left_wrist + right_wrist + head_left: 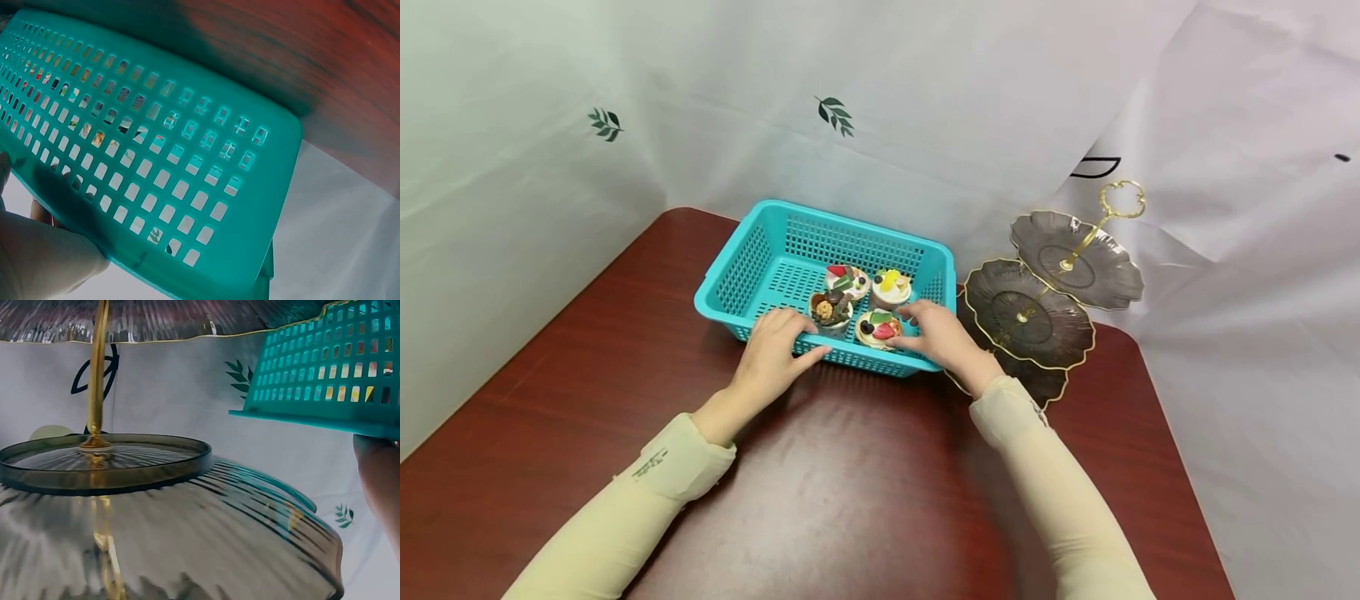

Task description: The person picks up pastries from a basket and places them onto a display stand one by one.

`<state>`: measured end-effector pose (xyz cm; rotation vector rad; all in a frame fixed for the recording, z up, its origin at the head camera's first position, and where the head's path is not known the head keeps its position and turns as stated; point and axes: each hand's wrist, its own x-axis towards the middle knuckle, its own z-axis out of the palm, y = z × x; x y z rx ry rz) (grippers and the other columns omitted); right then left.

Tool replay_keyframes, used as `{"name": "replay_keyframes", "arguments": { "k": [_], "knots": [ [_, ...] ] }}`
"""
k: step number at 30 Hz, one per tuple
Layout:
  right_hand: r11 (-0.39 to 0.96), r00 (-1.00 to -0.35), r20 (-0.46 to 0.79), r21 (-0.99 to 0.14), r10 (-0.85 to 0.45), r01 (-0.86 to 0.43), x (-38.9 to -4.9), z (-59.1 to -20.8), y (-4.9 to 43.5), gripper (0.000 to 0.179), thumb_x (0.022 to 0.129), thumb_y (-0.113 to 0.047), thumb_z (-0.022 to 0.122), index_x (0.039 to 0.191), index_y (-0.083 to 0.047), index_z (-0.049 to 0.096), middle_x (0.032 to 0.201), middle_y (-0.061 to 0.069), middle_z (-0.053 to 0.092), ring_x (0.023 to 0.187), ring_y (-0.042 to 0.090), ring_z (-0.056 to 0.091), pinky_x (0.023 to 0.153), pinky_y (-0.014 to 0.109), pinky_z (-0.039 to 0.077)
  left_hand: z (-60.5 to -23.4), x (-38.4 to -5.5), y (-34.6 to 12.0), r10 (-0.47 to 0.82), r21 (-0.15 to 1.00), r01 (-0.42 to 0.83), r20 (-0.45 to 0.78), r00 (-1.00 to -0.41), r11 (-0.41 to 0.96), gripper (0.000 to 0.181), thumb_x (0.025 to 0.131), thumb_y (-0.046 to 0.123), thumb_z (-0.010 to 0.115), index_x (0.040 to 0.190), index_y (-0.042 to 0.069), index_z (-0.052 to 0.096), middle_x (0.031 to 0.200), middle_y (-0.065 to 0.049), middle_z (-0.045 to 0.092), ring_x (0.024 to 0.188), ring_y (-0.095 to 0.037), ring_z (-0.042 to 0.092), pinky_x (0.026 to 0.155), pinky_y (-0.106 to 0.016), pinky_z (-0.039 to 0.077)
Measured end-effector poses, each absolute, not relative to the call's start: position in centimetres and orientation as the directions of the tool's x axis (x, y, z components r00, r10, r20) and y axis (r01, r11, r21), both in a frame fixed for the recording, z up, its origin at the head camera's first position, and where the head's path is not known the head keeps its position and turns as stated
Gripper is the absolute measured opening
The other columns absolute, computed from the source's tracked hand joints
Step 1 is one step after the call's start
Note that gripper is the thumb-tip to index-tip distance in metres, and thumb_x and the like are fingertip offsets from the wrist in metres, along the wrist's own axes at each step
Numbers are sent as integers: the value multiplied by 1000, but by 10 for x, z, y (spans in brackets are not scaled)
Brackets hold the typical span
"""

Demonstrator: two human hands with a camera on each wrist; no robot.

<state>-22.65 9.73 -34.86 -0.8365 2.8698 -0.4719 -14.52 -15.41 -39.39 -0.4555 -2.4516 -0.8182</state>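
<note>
Four cakes (pixel 892 287) sit toward the right end of a basket (pixel 850 222) on a table (pixel 820 467), a stand (pixel 1030 321) to the basket's right, a cloth (pixel 925 108) behind it.

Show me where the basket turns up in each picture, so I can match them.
Head: the basket sits near the centre.
Left wrist: the basket fills most of the left and middle, slanting.
Right wrist: the basket is at the upper right, cut off by the edge.
Shared landmark: the pale backdrop, behind it in all three.

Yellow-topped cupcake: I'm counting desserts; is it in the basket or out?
In: the head view shows the yellow-topped cupcake within the turquoise basket, near the right hand.
</note>
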Motion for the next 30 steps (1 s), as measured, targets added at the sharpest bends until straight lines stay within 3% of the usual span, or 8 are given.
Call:
{"name": "replay_keyframes", "arguments": {
  "k": [8, 19, 30],
  "knots": [
    [833, -844, -84, -238, -530, -499, -231, -349, 88, 70, 81, -47, 72, 135, -6, 54, 125, 11, 63, 118, 26, 57, 100, 42, 47, -392, -145, -154, 151, 456, 465, 571, -807, 759, 30, 77, 26, 81, 91, 5, 64, 92, -11, 64, 92, -30, 56, 87, -48, 43],
    [833, -823, -133, -120, -552, -540, -237, -354, 72, 68, 82, -45, 72, 133, -5, 54, 117, 10, 62, 104, 23, 59, 91, 39, 50, -393, -145, -153, 152, 449, 483, 595, -789, 752, 29, 77, 25, 80, 90, 5, 64, 91, -11, 64, 91, -31, 56, 85, -48, 43],
    [859, -838, -190, -117, -512, -498, -242, -358, 67, 67, 82, -47, 71, 132, -5, 54, 118, 11, 61, 104, 24, 59, 92, 40, 49, -394, -145, -153, 152, 449, 482, 594, -790, 753, 29, 77, 25, 81, 90, 5, 64, 91, -11, 64, 91, -30, 56, 85, -48, 43]
  ]
}}
